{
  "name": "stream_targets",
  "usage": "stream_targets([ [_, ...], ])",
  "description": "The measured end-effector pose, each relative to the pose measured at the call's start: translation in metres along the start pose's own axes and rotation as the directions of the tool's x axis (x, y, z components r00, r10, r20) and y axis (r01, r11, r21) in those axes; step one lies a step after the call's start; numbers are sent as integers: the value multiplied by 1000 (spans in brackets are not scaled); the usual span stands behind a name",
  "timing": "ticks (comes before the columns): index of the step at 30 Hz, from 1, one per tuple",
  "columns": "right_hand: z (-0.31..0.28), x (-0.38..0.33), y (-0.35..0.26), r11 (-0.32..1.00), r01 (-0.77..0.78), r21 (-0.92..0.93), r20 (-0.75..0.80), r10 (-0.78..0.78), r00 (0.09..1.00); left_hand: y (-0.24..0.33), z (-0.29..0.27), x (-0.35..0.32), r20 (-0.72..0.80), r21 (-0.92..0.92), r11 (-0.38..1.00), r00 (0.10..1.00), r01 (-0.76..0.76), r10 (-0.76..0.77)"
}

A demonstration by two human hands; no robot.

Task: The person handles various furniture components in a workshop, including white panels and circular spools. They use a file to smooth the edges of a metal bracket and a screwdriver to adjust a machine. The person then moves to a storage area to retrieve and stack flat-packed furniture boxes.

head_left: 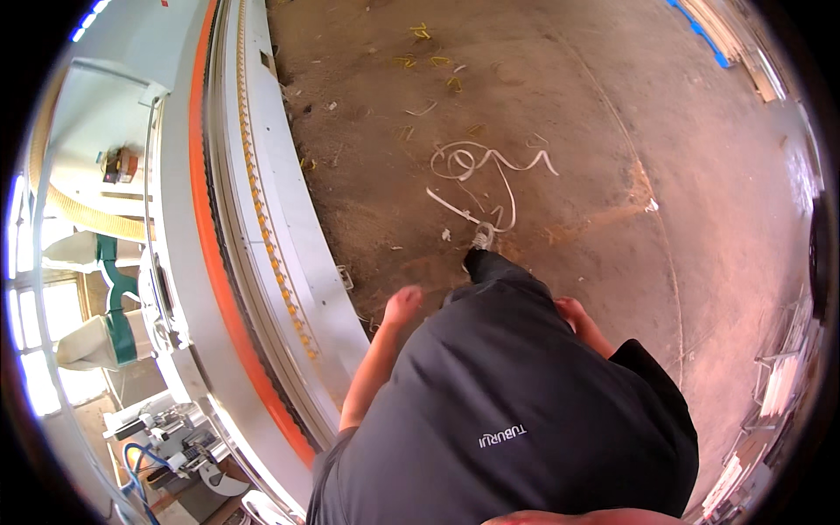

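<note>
Beside the long machine on my left, my left hand (403, 305) hangs at the end of a bare forearm. Its fingers look curled in, slightly blurred, and I see nothing in them. On the other side of my body, my right hand (570, 311) shows only in part past the dark shirt (516, 394); its fingers are mostly hidden. Neither hand touches the machine. One shoe (483, 236) is on the floor at the end of a loose, curled white strip (510, 197).
The long machine bed (289, 219) with an orange edge (229, 289) runs along my left. Yellow strap scraps (420, 31) and other litter lie ahead on the brown floor (560, 105). Stacked boards (722, 35) stand far right; racks with panels (779, 381) line the right side.
</note>
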State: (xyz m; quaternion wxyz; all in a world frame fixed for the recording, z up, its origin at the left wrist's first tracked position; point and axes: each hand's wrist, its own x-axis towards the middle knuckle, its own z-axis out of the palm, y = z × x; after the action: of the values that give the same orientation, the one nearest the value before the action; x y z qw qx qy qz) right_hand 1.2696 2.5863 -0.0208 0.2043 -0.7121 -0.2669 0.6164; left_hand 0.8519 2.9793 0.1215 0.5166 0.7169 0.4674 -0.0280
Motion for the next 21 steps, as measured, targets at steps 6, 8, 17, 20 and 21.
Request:
stream_targets([
  [6,-121,93,-199,941,-112,318,-199,182,963,-119,-81,-7,8,-232,872,898,430,-441],
  [8,-157,104,-276,940,6,342,-365,127,922,-120,-107,10,7,-470,727,826,501,-564],
  [17,-233,254,-448,978,83,190,-464,15,886,-107,-203,230,85,-192,896,916,400,-391],
  [20,-226,299,-415,964,123,236,-392,-21,920,-115,-284,332,83,205,961,975,187,-207],
  [21,-227,306,-388,896,156,415,-350,-1,937,-110,-309,365,73,289,948,985,130,-157],
])
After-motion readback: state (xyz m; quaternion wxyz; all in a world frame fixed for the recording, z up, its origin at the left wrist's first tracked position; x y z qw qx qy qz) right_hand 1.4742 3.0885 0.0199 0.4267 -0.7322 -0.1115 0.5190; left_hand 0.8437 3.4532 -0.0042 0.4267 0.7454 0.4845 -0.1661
